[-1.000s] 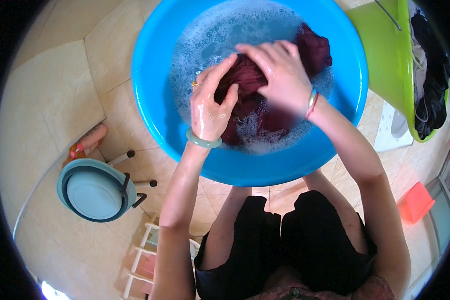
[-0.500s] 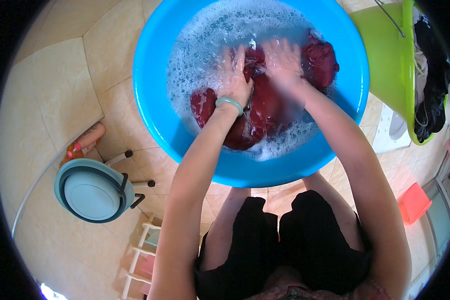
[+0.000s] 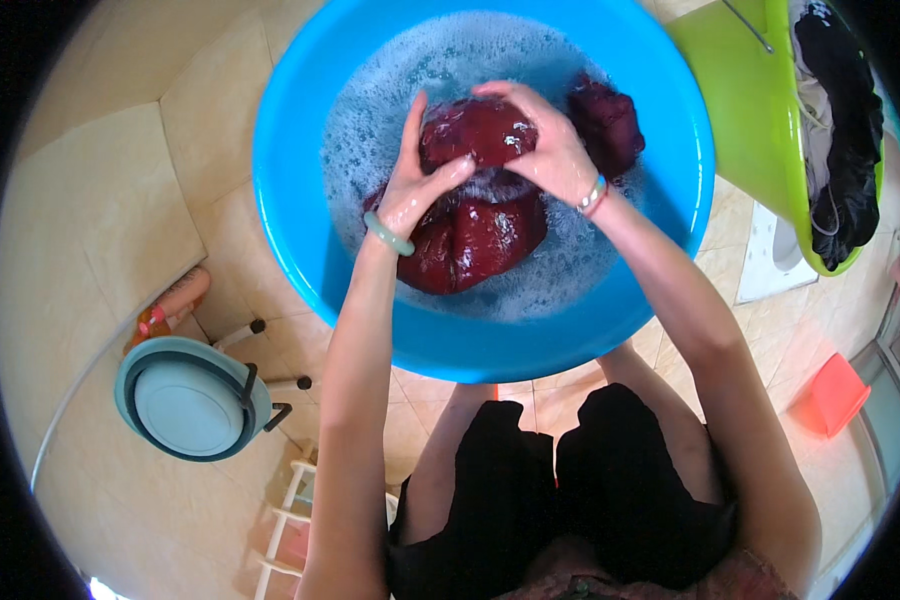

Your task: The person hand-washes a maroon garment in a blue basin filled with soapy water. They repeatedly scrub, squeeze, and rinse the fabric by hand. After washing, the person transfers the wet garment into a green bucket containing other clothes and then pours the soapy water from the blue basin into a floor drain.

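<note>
A wet, dark red cloth (image 3: 485,240), apparently a garment, lies bunched in foamy water (image 3: 560,285) inside a large blue basin (image 3: 282,225). My left hand (image 3: 417,190), with a pale green bangle at the wrist, curves around the left side of a raised, rounded bulge of it. From the other side my right hand (image 3: 555,150), with a thin bracelet, cups the same bulge, its thumb in front and fingers behind. Another fold of the cloth sticks out of the water beyond my right hand. What lies under the foam is hidden.
To the right stands a green bucket (image 3: 735,110) with black and grey clothes (image 3: 838,120). Near it are a white floor fixture (image 3: 760,265) and a red-orange plastic container (image 3: 832,395). On the left are a grey-blue folding basin (image 3: 185,408), a bottle (image 3: 178,295) and a white rack (image 3: 288,515).
Both hands were flat, pressing the cloth down into the water. Now they have come up and curve around a bulge of it. The view has shifted slightly.
</note>
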